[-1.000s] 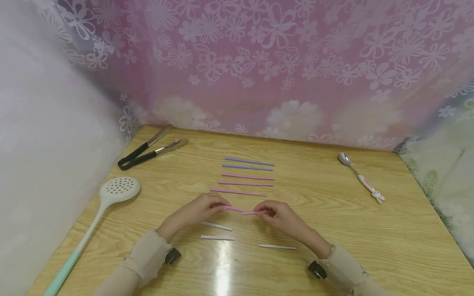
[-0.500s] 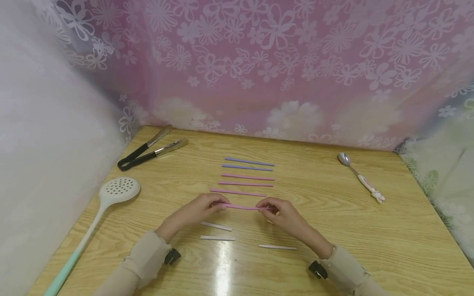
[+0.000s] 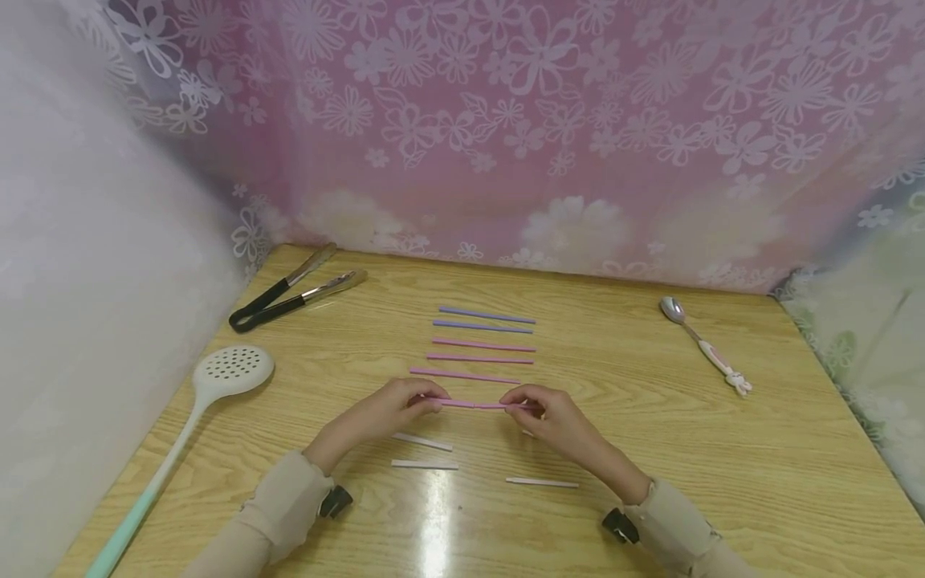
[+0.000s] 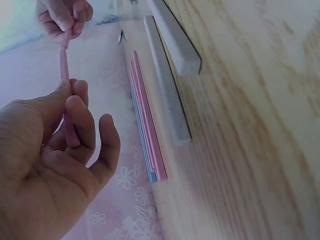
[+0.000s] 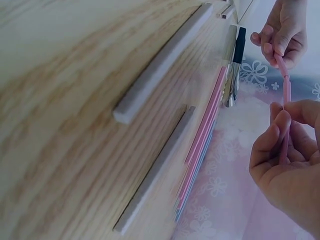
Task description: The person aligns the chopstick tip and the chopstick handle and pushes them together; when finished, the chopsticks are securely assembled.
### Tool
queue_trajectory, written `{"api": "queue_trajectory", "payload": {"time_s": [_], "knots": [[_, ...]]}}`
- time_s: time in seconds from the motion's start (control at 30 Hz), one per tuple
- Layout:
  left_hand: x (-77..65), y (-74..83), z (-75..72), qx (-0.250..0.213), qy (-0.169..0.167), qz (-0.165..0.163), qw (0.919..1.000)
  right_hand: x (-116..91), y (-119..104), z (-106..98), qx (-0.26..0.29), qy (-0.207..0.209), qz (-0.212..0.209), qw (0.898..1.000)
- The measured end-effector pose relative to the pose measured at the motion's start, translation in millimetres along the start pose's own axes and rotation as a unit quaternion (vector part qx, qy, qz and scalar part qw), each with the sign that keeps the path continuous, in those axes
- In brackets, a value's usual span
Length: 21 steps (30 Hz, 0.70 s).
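Between thumb and fingers, my left hand (image 3: 386,409) pinches a pink chopstick half (image 3: 457,403). My right hand (image 3: 555,419) pinches a second pink half (image 3: 490,406) in the same way. The two pieces meet end to end between the hands, above the table, with a slight bend where they join in the left wrist view. Beyond the hands lie three long pink chopsticks (image 3: 480,359) and two blue chopsticks (image 3: 482,327), roughly parallel. Nearer me are white halves, one (image 3: 425,465) below the left hand and another (image 3: 542,482) below the right.
A further white half (image 3: 426,442) lies by the left wrist; one more is mostly hidden behind the right hand. Black-handled tongs (image 3: 270,309) and a slotted skimmer (image 3: 234,369) are at the left, a rabbit-handled spoon (image 3: 711,353) at the right. Flowered cloth (image 3: 470,144) hangs behind the table.
One second ago the facing ends of the pink halves were offset. My right hand has risen slightly, bringing its half in line with the left one. Over the last half second little has changed.
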State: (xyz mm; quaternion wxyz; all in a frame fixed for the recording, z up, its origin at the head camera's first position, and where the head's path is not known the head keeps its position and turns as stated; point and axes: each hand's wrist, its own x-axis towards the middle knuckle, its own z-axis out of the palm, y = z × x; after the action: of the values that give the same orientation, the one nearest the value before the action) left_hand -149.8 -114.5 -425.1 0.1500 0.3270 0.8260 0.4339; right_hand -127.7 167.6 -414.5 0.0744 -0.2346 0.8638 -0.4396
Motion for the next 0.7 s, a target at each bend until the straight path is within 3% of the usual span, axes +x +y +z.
{"api": "queue_trajectory", "payload": {"time_s": [0.4, 0.5, 0.7], "knots": [[-0.3, 5.2, 5.1, 0.011, 0.025, 0.001, 0.9996, 1, 2, 4, -0.003, 0.043, -0.01, 0.999], [0.3, 6.9, 6.7, 0.021, 0.046, 0.004, 0.9987, 0, 1, 6, 0.008, 0.061, -0.019, 0.998], [2.4, 13.7, 9.7, 0.051, 0.112, 0.046, 0.9913, -1, -1, 10, 0.006, 0.101, -0.064, 0.993]]}}
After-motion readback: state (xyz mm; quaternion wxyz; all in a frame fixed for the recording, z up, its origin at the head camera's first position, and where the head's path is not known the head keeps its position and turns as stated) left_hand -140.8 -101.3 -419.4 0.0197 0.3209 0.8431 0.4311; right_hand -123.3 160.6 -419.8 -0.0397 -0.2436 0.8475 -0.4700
